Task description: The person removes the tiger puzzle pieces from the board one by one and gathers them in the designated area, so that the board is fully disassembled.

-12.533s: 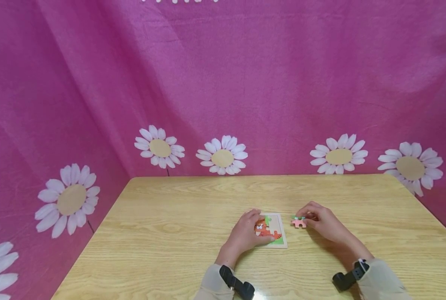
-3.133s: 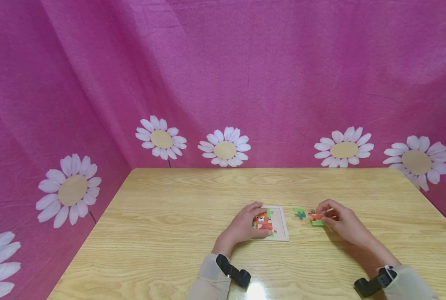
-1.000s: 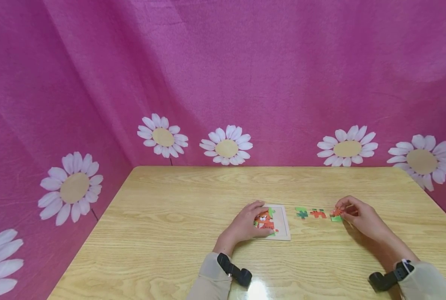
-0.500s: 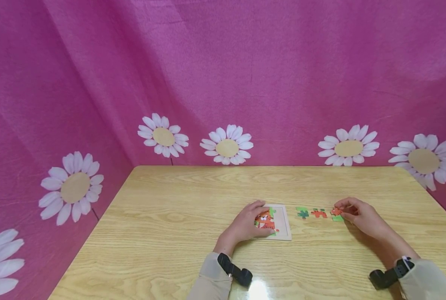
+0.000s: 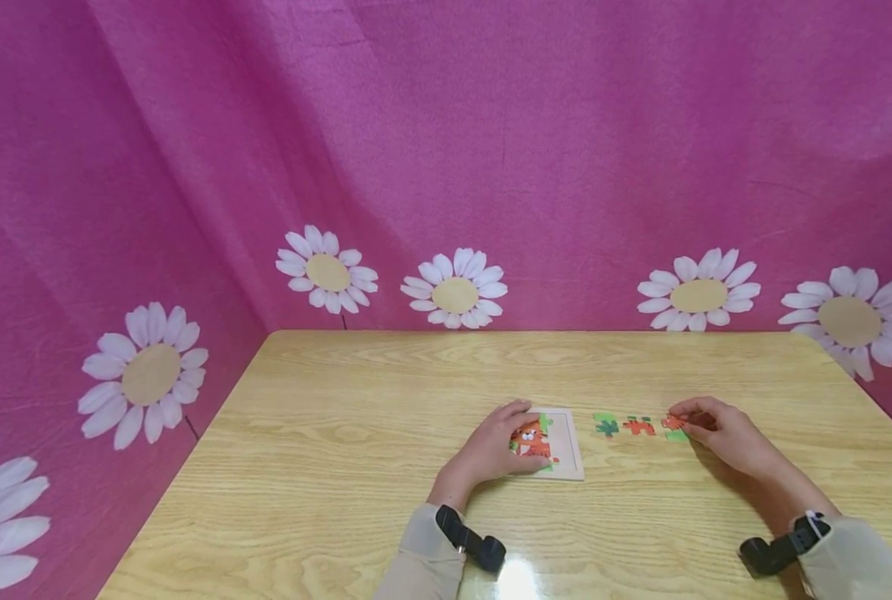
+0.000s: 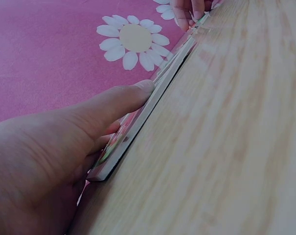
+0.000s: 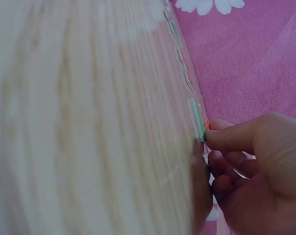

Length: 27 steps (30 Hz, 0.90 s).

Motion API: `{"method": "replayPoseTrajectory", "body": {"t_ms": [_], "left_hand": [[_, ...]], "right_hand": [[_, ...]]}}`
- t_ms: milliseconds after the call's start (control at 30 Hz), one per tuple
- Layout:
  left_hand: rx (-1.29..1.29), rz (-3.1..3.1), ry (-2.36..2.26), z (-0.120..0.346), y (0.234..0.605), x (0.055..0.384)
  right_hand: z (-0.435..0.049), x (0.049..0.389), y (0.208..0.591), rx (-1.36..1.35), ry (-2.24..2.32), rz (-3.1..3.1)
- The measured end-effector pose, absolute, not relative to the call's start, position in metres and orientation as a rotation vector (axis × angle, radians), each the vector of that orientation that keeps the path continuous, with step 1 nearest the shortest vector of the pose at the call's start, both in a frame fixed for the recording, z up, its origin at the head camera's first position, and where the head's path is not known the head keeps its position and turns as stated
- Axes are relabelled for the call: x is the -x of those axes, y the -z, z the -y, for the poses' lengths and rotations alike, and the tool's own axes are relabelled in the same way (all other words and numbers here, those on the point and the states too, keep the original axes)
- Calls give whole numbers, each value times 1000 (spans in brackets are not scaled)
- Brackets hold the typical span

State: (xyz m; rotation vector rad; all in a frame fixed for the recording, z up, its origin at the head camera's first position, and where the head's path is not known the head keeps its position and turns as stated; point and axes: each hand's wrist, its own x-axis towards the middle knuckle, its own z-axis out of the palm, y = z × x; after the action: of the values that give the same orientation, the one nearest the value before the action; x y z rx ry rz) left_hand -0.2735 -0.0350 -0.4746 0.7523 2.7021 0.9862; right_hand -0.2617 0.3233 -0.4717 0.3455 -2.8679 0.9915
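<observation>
My left hand (image 5: 487, 450) grips a small square wooden jigsaw puzzle (image 5: 566, 454), thumb on the near edge and fingers over the far side. An orange tiger picture fills its left part; bare board shows on the right, and my hand covers the left edge. In the left wrist view my thumb (image 6: 133, 95) lies along the frame's edge. To the right, my right hand (image 5: 724, 429) pinches an orange-and-green puzzle piece (image 5: 674, 429) at the table. The right wrist view shows this puzzle piece (image 7: 198, 120) between thumb and fingers.
Between the hands, a green puzzle piece (image 5: 606, 425) and an orange puzzle piece (image 5: 639, 427) lie in a row on the wooden table (image 5: 356, 433). A pink curtain (image 5: 491, 167) with daisies hangs behind and to the left.
Over the earlier frames, the right part of the board became bare and loose pieces came to lie in a row rightward. My right hand moved right, then nearly stopped; my left stayed on the board.
</observation>
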Motion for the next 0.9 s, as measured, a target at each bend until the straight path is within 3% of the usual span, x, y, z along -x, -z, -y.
{"method": "replayPoseTrajectory", "body": {"t_ms": [900], "left_hand": [[-765,-2599,-949,41,470,282]], "right_hand": [[-291,257,462,-354,-1065,2723]]}}
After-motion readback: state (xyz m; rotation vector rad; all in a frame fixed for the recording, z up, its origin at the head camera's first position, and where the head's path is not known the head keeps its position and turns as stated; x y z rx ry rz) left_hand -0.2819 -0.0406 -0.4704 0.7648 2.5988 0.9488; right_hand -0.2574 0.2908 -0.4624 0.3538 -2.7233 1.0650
